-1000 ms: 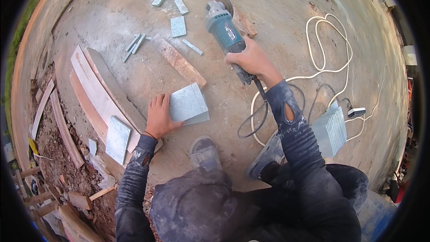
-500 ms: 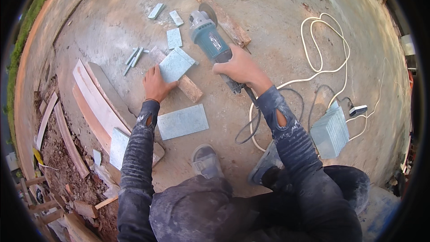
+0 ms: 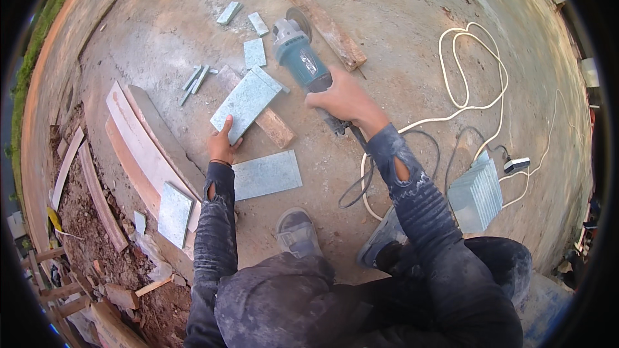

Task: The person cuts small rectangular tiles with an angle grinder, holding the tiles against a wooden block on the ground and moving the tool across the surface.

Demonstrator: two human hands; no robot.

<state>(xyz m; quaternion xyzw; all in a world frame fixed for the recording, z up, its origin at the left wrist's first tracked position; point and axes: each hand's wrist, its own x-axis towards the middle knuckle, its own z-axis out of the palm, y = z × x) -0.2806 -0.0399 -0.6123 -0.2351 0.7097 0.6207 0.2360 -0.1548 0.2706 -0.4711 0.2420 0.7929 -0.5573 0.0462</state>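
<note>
The left hand (image 3: 222, 145) is gripping the near corner of a grey-green tile (image 3: 246, 102) lying across a wood block (image 3: 265, 118), while the right hand (image 3: 342, 100) is clenching the angle grinder (image 3: 302, 59), its disc hovering just beyond the tile's far edge, open concrete floor (image 3: 400, 58) surrounding both.

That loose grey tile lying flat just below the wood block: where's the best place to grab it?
Take the flat tile by its right short edge, coming from the right. It lies flat on the concrete; the left hand crowds its left end, while the right end is free.
</note>
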